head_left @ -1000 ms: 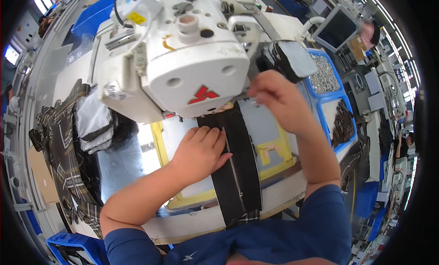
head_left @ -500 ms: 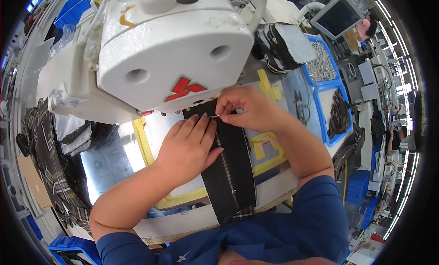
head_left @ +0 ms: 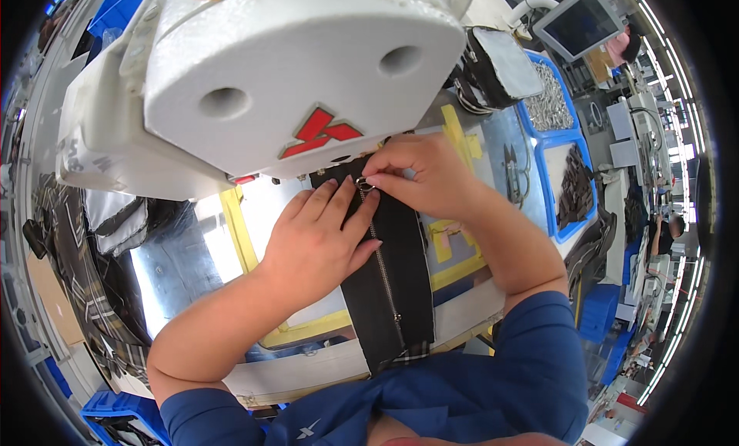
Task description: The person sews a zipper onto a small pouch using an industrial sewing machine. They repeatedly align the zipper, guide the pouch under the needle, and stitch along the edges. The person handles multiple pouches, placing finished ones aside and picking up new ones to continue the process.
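Note:
A long black fabric panel [head_left: 409, 280] runs from under the white sewing machine head [head_left: 277, 61] toward my body. A metal zipper [head_left: 384, 270] goes down its middle, with a slider [head_left: 398, 317] near the close end. My left hand [head_left: 314, 238] lies on the panel with its fingers stretched out beside the zipper, pressing the cloth. Between the thumb and forefinger of my right hand [head_left: 423, 175] is a small metal ring [head_left: 362, 183], at the zipper's far end by my left fingertips. The machine head hides the panel's far end.
Blue trays at the right hold metal parts [head_left: 546, 100] and dark strips [head_left: 573, 192]. Scissors [head_left: 511, 167] lie near them. Yellow tape [head_left: 243, 234] marks the work surface. Plaid fabric pieces [head_left: 92, 284] are heaped at the left. A screen [head_left: 577, 23] stands at the far right.
The ring has turned and now shows its round shape. The view has shifted, so the machine head looks larger. My left hand stays on the panel.

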The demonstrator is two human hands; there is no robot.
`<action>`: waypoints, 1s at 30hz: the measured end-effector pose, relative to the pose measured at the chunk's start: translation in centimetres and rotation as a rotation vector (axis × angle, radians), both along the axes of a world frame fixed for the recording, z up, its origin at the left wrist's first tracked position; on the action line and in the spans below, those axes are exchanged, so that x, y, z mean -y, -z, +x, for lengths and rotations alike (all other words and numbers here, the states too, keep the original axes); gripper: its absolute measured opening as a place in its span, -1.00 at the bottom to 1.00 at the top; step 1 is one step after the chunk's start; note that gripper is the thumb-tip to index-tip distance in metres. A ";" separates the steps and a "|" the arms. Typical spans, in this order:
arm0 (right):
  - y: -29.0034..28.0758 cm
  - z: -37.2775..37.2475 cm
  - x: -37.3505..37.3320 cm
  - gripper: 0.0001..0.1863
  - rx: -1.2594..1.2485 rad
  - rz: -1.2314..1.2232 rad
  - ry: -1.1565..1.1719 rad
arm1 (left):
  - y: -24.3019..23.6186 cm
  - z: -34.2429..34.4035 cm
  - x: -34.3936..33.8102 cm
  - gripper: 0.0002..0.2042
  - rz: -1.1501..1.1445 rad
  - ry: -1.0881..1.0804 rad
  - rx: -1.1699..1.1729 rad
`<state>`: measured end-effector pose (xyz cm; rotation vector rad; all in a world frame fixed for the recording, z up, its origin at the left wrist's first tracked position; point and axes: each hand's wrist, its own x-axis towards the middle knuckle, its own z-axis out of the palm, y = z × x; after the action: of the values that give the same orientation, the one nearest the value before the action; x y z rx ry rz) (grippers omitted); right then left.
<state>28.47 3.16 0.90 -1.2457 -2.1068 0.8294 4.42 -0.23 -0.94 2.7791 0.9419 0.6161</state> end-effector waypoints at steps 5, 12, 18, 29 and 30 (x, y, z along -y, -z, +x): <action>0.6 -0.5 0.2 -0.85 0.020 0.180 -0.031 | -0.1 0.0 0.0 -0.35 -0.010 -0.021 0.007; 0.7 -0.2 0.3 -0.84 0.103 0.228 -0.098 | -0.4 -0.1 0.1 -0.33 -0.012 -0.059 -0.048; 1.2 -0.3 0.3 -0.90 0.226 0.374 -0.095 | -0.5 0.1 0.5 -0.32 -0.070 -0.062 -0.115; 2.1 -1.7 -1.3 -0.84 0.297 0.295 0.026 | -0.8 0.4 0.2 -0.26 0.021 -0.068 -0.159; 2.1 -1.8 -1.4 -0.84 0.284 0.284 0.038 | -0.9 0.4 0.2 -0.26 0.020 -0.072 -0.159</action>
<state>26.72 4.59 -1.20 -1.3025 -2.3146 0.3332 4.78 -0.42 -0.02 2.8568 1.0765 0.4210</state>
